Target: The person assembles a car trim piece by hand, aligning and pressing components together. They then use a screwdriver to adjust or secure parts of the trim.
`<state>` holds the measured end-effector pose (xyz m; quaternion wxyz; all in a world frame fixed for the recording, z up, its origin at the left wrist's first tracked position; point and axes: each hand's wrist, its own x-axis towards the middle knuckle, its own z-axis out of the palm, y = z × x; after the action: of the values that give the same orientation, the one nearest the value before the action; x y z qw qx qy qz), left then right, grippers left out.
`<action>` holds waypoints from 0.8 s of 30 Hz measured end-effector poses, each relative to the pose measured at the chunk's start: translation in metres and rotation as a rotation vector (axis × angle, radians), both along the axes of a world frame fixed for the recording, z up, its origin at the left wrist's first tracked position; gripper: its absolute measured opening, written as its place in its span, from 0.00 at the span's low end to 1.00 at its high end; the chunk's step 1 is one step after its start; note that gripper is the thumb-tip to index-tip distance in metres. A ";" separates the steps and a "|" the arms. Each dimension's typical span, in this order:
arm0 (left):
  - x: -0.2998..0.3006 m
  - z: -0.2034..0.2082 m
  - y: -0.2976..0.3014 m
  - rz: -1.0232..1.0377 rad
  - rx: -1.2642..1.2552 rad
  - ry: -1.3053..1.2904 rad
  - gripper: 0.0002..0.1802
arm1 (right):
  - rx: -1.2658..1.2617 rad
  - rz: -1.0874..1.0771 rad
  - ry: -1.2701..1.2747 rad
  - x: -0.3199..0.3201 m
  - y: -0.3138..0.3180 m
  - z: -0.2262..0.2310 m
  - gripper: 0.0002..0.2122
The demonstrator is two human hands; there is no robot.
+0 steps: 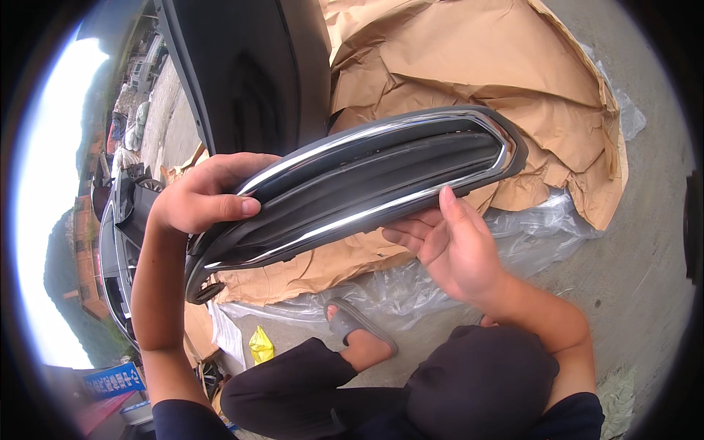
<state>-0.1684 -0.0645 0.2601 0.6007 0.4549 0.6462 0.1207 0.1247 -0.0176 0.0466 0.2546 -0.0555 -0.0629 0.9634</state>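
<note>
A long black plastic car bumper grille trim (367, 172) with a shiny chrome border is held up at a slant, its right end higher than its left. My left hand (213, 194) grips its upper left edge, thumb over the front and the other fingers behind. At the lower right edge, my right hand (462, 246) has its thumb tip against the chrome rim and its fingers curled underneath. The trim's back side is hidden from this view. Beyond it stands a large glossy black panel (253, 73), apart from my hands.
Crumpled brown paper (484, 51) lies on the ground over clear plastic sheeting (396, 293). A small yellow bag (260, 345) rests near my sandalled foot (363, 330). At the left are a parked car (114, 257) and a blue sign (114, 380). Grey concrete (631, 271) extends to the right.
</note>
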 end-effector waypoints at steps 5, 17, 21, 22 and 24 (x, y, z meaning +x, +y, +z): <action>-0.010 -0.001 0.005 0.016 0.032 -0.054 0.39 | 0.071 -0.008 0.057 0.001 -0.009 -0.006 0.24; -0.010 -0.003 0.014 -0.113 0.037 -0.037 0.39 | 0.080 0.030 0.094 0.005 -0.012 -0.006 0.26; 0.001 -0.002 0.008 -0.130 0.042 -0.010 0.37 | 0.089 0.014 0.108 0.007 -0.015 -0.013 0.25; 0.005 -0.002 0.007 -0.140 0.049 -0.006 0.36 | 0.082 0.007 0.103 0.008 -0.015 -0.015 0.24; 0.013 -0.005 0.003 -0.154 0.059 0.020 0.35 | 0.071 0.001 0.094 0.010 -0.015 -0.019 0.24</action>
<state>-0.1553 -0.0613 0.2555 0.5880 0.5221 0.6114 0.0886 0.1344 -0.0324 0.0273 0.2587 -0.0010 -0.0851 0.9622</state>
